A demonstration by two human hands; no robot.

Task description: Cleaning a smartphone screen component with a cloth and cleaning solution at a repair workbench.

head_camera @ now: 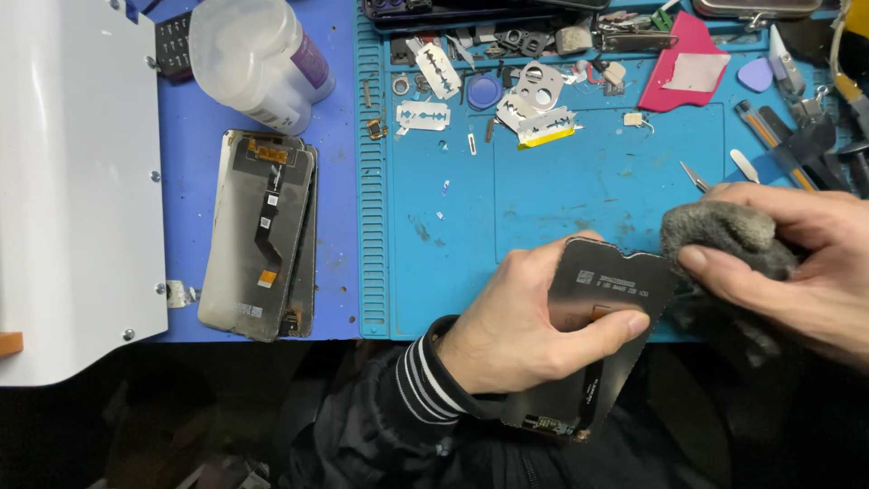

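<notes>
Left hand (pixel 520 330) clamps dark rectangular phone screen panel (pixel 606 308), long axis tilted toward body; right hand (pixel 797 263) pinches grey cloth wad (pixel 724 231), seemingly touching panel's top-right corner.

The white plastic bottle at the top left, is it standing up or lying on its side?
Lying on its side: the bottle rests lengthwise on the blue mat.
</notes>
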